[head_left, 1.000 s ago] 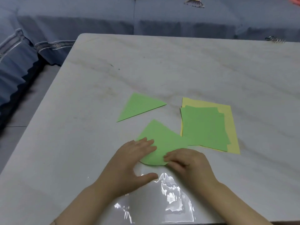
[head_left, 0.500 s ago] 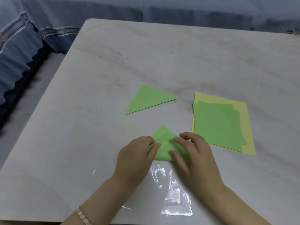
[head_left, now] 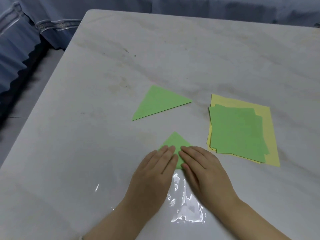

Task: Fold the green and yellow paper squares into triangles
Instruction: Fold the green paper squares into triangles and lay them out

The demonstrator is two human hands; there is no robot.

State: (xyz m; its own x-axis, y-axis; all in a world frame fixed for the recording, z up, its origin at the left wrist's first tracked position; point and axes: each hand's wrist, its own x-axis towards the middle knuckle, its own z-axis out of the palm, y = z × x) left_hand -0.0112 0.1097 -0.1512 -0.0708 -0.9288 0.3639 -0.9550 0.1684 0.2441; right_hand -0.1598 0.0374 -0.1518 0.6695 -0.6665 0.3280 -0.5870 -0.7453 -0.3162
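Observation:
A green paper folded into a triangle (head_left: 175,142) lies near the table's front, its tip pointing away from me. My left hand (head_left: 155,172) and my right hand (head_left: 201,168) press flat on its lower half with straight fingers, side by side, hiding its base edge. A second green triangle (head_left: 159,103) lies flat farther back, apart from both hands. To the right sits a stack of green squares (head_left: 237,132) on top of yellow squares (head_left: 266,118).
The papers lie on a white marble table (head_left: 190,54). A clear plastic sleeve (head_left: 185,205) lies between my wrists at the front edge. A blue covered sofa (head_left: 26,40) runs along the left and back of the table.
The curved fold of the near green paper has been pressed down into a flat triangle. Both hands went from curled fingertips to lying flat on it.

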